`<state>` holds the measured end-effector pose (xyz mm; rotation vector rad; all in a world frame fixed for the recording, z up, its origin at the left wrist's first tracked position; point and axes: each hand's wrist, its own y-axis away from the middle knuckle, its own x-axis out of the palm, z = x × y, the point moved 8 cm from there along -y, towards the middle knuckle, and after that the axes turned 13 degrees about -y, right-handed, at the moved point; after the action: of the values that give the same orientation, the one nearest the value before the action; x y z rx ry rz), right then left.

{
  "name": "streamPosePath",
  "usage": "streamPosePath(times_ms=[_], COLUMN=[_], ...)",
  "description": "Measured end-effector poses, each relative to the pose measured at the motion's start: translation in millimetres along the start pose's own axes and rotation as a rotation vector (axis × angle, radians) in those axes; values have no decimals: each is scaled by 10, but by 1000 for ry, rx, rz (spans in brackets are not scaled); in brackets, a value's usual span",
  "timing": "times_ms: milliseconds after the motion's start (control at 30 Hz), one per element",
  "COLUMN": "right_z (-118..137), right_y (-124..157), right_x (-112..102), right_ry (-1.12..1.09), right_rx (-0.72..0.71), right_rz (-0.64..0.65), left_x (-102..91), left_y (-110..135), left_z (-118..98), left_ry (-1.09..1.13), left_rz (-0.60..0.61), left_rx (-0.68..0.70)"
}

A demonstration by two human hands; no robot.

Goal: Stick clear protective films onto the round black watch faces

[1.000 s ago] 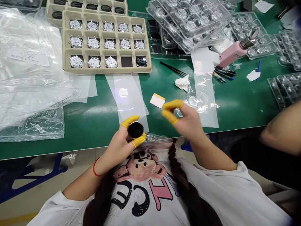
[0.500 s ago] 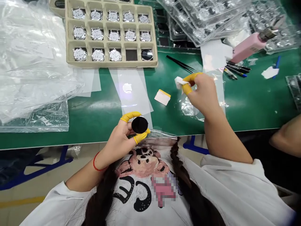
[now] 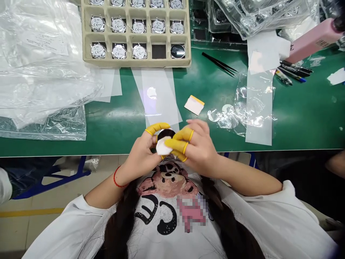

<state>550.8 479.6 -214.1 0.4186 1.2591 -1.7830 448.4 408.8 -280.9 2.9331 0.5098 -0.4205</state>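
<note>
Black disc (image 3: 166,133): you hold it up over the near edge of the bench, between your two hands; only its far rim and part of its dark, shiny face show.
Left hand (image 3: 141,154): curled nearly shut, with the thumb and fingers gripping the Black disc by its edge.
Right hand (image 3: 198,149): fingers closed in a pinch on the white wipe, right up against your left hand.
White wipe (image 3: 163,146): a small crumpled piece, pressed against the face of the Black disc.
Finger cots (image 3: 183,138): yellow, on the fingers and thumbs of both your hands.
Bracelet (image 3: 116,177): red string on your left wrist.
Tray (image 3: 134,63): beige pulp, beyond your hands on the far side of the bench, with round watch faces (image 3: 118,51) in its cells and one dark disc (image 3: 177,51) in the near row.
Bench (image 3: 296,115): green top.
Near your hands: clear film strips (image 3: 156,97) just beyond them, and a small yellow-edged card (image 3: 194,105) to the right of those.
Far right: tweezers (image 3: 219,64), pens (image 3: 293,71) and a pink bottle (image 3: 314,36).
Far left: a heap of plastic bags (image 3: 40,72).
</note>
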Motion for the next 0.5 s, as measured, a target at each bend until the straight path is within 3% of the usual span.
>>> streamPosePath(times_ms=[133,267,367,500], right_z=[91,-84,-38,111], right_y=[3,-39,-21,1], right_x=[28,-44,-27,80], right_ry=[50,61,22,22], right_rx=[-71,-21,-13,-85], right_rz=[-64,-150,-118,-79], left_x=[-4,-37,-56,-108], left_y=[0,-3,25,44], left_z=[10,19,28,44], left_ry=[-94,17,70,-51], left_rz=[-4,-48,-51,-87], left_rx=[28,-26,-51,-46])
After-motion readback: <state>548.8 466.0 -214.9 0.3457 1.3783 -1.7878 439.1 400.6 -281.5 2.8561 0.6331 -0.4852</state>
